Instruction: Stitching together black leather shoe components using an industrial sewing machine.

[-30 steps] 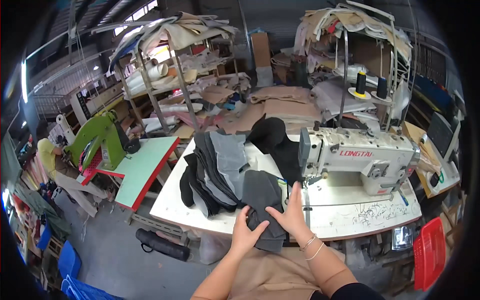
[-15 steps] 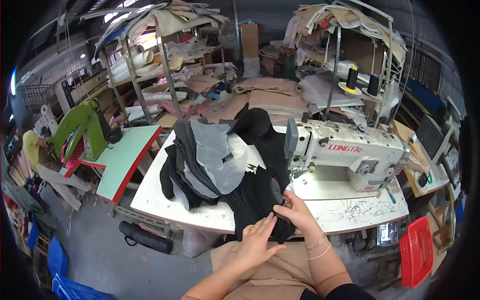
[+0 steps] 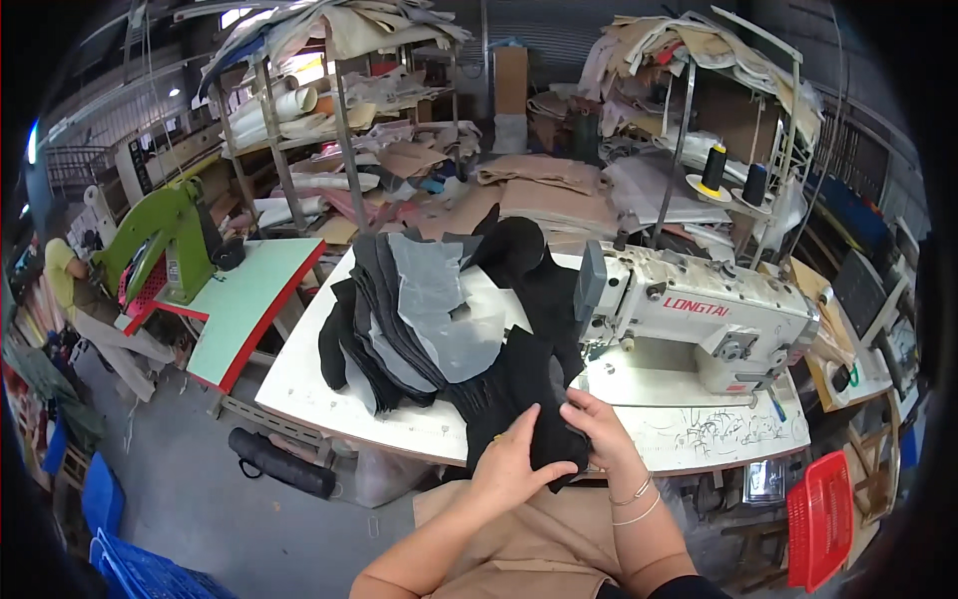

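My left hand (image 3: pixel 514 461) lies flat on a black fabric piece (image 3: pixel 514 394) at the near edge of the white sewing table (image 3: pixel 329 399). Beside it, my right hand (image 3: pixel 597 427) pinches the right edge of the same piece, just left of the needle area. A white industrial sewing machine (image 3: pixel 699 314) stands on the table to the right. Behind the black piece, a fanned stack of black and grey cut fabric pieces (image 3: pixel 409 319) covers the table's middle.
Two thread cones (image 3: pixel 728 175) stand on a rack behind the machine. A green machine (image 3: pixel 165 250) sits on a red-edged green table at left. A person in yellow (image 3: pixel 62 280) is at the far left. Shelves piled with material (image 3: pixel 349 110) fill the back; a red basket (image 3: pixel 823 519) at right.
The view has shifted closer and rightward. Both hands have drawn the black piece toward the table's near edge, with the left hand now pressed flat on it.
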`<state>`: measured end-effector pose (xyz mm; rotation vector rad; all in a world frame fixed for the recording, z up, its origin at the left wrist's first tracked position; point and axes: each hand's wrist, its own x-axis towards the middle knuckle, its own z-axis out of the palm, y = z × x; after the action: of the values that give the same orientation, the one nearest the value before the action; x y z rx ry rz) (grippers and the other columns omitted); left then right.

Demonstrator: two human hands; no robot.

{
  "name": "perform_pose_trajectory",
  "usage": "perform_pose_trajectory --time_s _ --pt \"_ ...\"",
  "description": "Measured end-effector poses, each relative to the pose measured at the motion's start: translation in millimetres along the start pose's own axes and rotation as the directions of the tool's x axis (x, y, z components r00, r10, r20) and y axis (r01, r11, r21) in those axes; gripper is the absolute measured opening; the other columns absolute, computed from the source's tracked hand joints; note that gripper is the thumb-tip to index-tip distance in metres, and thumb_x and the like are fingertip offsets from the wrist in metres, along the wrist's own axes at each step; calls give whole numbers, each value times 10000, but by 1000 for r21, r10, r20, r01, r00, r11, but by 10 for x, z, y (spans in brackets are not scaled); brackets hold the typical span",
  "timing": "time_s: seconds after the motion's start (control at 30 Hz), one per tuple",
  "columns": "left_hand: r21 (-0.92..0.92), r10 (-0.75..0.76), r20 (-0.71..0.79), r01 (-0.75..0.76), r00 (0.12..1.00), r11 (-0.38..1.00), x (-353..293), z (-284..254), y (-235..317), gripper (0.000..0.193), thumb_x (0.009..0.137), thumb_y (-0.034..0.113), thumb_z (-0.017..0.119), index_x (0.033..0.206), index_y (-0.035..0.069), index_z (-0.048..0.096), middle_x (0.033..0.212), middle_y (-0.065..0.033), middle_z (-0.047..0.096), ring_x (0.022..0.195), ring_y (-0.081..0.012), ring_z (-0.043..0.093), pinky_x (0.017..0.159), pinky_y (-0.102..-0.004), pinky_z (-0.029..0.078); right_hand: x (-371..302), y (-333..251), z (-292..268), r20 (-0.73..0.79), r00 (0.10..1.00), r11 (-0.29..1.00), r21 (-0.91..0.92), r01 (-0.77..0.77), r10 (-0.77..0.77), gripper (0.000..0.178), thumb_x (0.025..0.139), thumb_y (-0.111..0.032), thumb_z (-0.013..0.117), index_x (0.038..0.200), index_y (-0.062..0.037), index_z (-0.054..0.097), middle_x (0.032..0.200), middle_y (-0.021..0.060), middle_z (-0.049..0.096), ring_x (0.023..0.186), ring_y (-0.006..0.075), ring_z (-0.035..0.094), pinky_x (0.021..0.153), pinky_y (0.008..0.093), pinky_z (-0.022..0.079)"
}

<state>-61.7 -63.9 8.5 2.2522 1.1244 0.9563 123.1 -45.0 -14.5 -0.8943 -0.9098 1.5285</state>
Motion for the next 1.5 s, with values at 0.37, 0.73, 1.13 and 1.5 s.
perform_pose_trajectory --time_s 0.37,0.73,1.13,1.5 --pt "-355 -402 59 396 914 847 178 -48 -197 659 727 325 743 1185 -40 441 1057 -152 589 746 -218 634 727 -345 513 -221 -26 345 164 984 904 -408 126 -63 919 728 -23 753 1411 107 151 1407 199 350 1292 224 366 1046 332 338" --pt "-539 -289 35 262 957 801 11 3 -557 389 832 -13 584 1206 27 484 1013 -73 625 957 -121 583 815 -259 468 -149 83 146 -57 997 942 -334 32 -54 668 796 21 638 1373 80 307 1297 148 484 1191 199 462 994 301 381" --pt "-396 -241 -334 96 911 913 -157 23 -442 598 751 -64 548 1322 75 443 1336 -200 426 1216 -312 454 952 -371 415 -158 169 -53 -79 996 999 7 32 -32 534 796 82 562 1310 41 420 1147 97 588 1000 165 580 855 300 490" --pt "449 128 -42 -96 991 888 -168 53 -312 449 742 69 593 1188 121 583 1263 -48 545 1271 -318 405 1054 -582 220 -347 108 -185 -13 997 995 67 79 -79 559 754 112 533 1298 24 443 1168 83 580 1030 171 576 885 298 481"
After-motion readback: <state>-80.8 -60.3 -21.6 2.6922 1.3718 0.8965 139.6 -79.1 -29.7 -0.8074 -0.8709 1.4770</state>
